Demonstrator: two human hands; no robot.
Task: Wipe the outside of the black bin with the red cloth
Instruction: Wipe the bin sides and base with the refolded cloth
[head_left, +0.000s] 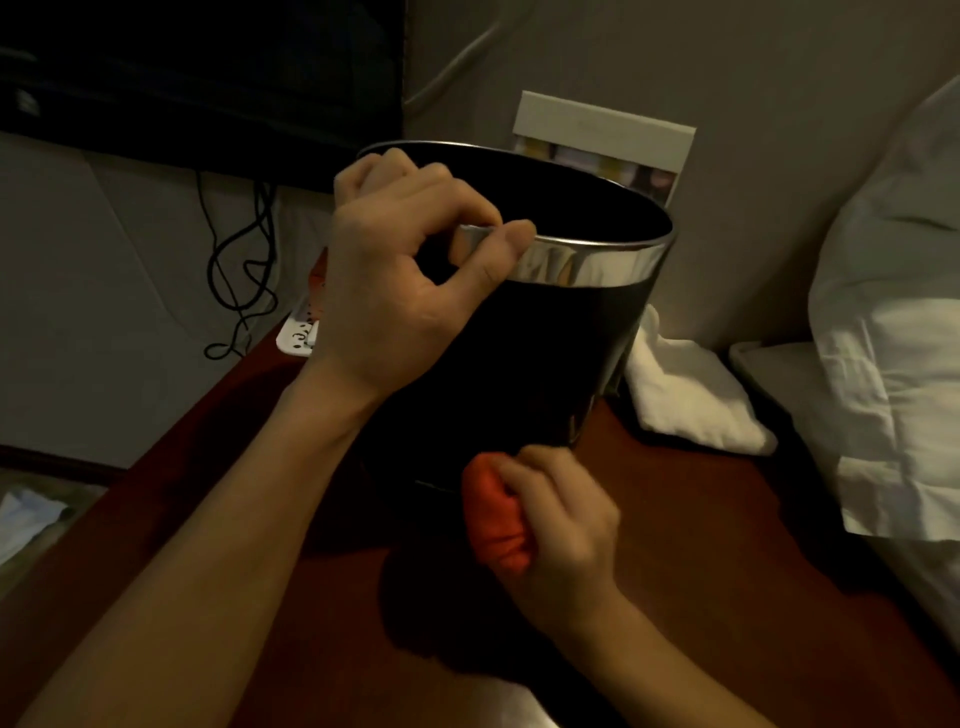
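Dim light is falling over the dark red table where the black bin is standing, a white towel lying just beside it. I am pinching the bin's shiny rim with my left hand, thumb outside, fingers curled over the edge. My right hand is clutching the bunched red cloth, seemingly pressing it against the bin's lower wall

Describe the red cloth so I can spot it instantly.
Find the black bin with the shiny metal rim, standing on the dark red table. At its base, the right hand grips a bunched red cloth. The other cloth nearby is white.
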